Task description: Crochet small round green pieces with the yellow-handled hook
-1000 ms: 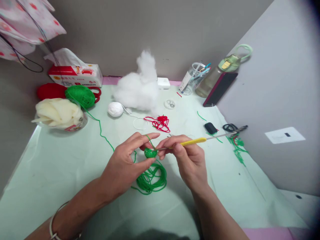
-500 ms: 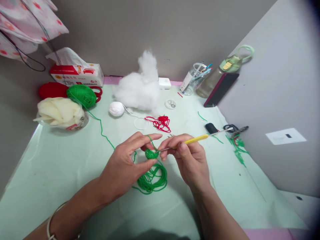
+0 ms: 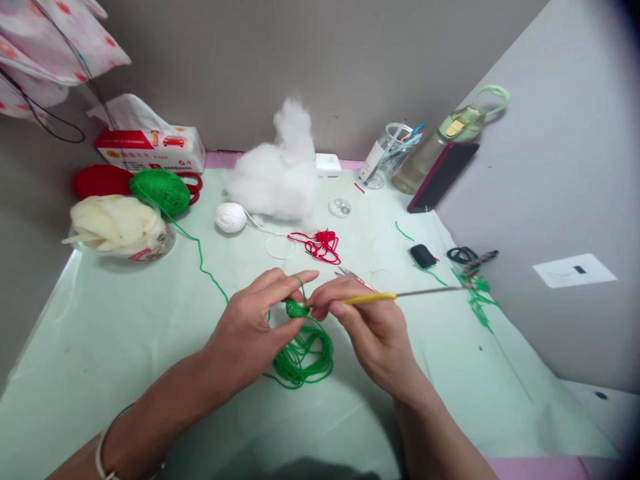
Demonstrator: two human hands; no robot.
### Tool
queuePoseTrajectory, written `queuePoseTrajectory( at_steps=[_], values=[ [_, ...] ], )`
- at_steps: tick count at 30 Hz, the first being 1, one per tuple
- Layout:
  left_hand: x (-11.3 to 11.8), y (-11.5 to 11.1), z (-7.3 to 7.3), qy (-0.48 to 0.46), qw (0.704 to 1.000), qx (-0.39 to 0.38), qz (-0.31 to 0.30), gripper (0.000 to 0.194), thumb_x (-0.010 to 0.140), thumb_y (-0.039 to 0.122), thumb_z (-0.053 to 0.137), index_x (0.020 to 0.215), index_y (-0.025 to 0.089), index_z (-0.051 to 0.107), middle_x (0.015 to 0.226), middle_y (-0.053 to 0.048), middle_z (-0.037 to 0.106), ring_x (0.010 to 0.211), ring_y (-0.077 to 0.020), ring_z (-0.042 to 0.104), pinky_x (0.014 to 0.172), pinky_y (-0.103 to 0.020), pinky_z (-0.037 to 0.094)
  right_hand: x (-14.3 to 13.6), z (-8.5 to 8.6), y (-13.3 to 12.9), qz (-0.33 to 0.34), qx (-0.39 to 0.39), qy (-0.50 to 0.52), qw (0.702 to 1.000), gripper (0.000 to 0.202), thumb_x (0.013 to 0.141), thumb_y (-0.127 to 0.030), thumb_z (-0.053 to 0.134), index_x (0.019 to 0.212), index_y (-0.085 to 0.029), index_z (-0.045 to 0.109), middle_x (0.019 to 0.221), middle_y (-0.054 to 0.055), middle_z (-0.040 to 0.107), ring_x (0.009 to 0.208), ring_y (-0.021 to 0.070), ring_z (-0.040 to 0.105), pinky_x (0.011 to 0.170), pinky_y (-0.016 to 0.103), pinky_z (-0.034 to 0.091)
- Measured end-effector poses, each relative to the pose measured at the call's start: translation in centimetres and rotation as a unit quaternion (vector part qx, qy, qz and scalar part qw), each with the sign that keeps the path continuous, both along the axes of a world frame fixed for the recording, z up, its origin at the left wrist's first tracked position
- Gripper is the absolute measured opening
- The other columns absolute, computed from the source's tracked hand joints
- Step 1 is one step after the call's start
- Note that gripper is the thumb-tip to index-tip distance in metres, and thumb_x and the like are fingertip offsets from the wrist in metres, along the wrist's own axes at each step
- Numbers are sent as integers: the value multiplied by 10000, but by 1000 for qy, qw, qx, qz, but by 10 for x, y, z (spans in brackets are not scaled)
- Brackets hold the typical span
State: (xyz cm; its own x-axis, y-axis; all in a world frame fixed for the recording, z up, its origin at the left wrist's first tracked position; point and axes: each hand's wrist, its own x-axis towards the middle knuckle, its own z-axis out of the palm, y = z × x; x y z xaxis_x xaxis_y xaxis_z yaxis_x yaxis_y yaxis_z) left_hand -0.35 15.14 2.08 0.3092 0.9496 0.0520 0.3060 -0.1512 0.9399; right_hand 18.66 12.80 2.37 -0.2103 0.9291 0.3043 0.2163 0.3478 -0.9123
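Note:
Between the thumb and fingers of my left hand (image 3: 255, 313) is a small green crochet piece (image 3: 297, 309), curved like a cup. A strand of green yarn runs up from it over my raised left index finger. My right hand (image 3: 370, 327) is closed on a crochet hook (image 3: 373, 298) with a yellow grip and metal shaft. The hook's working tip is at the piece's right edge, hidden by my right fingers. Below both hands lies a loose coil of green yarn (image 3: 305, 360) on the table.
Scissors (image 3: 356, 278) lie just beyond my right hand, near tangled red yarn (image 3: 325, 247). Farther back are a white yarn ball (image 3: 231, 218) and fluffy stuffing (image 3: 273, 177). A tub (image 3: 120, 227) stands left; a pen cup (image 3: 387, 157), bottle (image 3: 435, 147) and phone (image 3: 444, 177) stand right.
My right hand has turned, and the hook has swung from slanting up to the right to nearly level. The scissors show more now. The green piece stays in my left fingers.

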Motion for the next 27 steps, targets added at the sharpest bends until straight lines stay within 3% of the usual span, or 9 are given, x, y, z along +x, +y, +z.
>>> queuePoseTrajectory(
  at_steps=[4, 9, 16, 18, 20, 24, 27],
  values=[
    [2, 1, -3, 9, 1000, 4, 6, 456, 807, 127, 722, 1219, 310, 787, 849, 16, 661, 815, -182, 664, 850, -314, 554, -4, -11, 0, 7, 108, -53, 993, 236, 1013, -139, 554, 1116, -284, 709, 993, 56, 767, 912, 216, 724, 791, 381, 599],
    [2, 0, 6, -16, 999, -39, 24, 460, 808, 172, 736, 1255, 278, 764, 872, 13, 663, 849, -183, 658, 877, -326, 550, -3, -16, -3, -9, 115, -29, 993, 266, 1037, -156, 524, 1147, -296, 722, 1039, 62, 771, 977, 231, 750, 866, 410, 617],
    [2, -6, 11, -53, 996, -50, 61, 466, 793, 200, 770, 1251, 285, 752, 892, 21, 663, 847, -173, 623, 848, -316, 560, -5, -13, -10, -63, 267, -178, 945, 336, 966, -90, 617, 1217, -286, 723, 1082, 85, 819, 905, 214, 773, 719, 329, 650],
    [3, -7, 12, -51, 996, -34, 63, 472, 797, 196, 757, 1261, 281, 747, 864, 28, 646, 817, -163, 612, 833, -308, 562, -6, -13, -8, -64, 295, -137, 943, 276, 990, -117, 598, 1203, -237, 726, 1077, 111, 816, 910, 213, 776, 719, 327, 653],
    [3, -8, 13, -57, 996, -25, 60, 448, 796, 195, 751, 1236, 281, 757, 860, 30, 646, 811, -157, 617, 834, -302, 563, -8, -13, -5, -56, 287, -42, 955, 238, 1025, -152, 557, 1178, -191, 735, 1052, 134, 809, 921, 219, 777, 741, 343, 652],
    [3, -9, 15, -85, 994, -42, 56, 424, 755, 191, 817, 1160, 312, 791, 855, 42, 629, 794, -137, 629, 809, -264, 566, -10, -8, -2, -48, 144, 100, 983, 219, 1045, -202, 559, 1079, -212, 775, 943, 85, 810, 861, 197, 766, 749, 333, 641],
    [3, -11, 13, -118, 990, -36, 67, 491, 743, 190, 857, 1199, 355, 785, 887, 50, 612, 775, -114, 618, 796, -234, 564, -10, -7, -3, -45, 54, 179, 981, 212, 1053, -262, 569, 1066, -250, 781, 925, 49, 796, 763, 160, 736, 706, 307, 621]
  ],
)
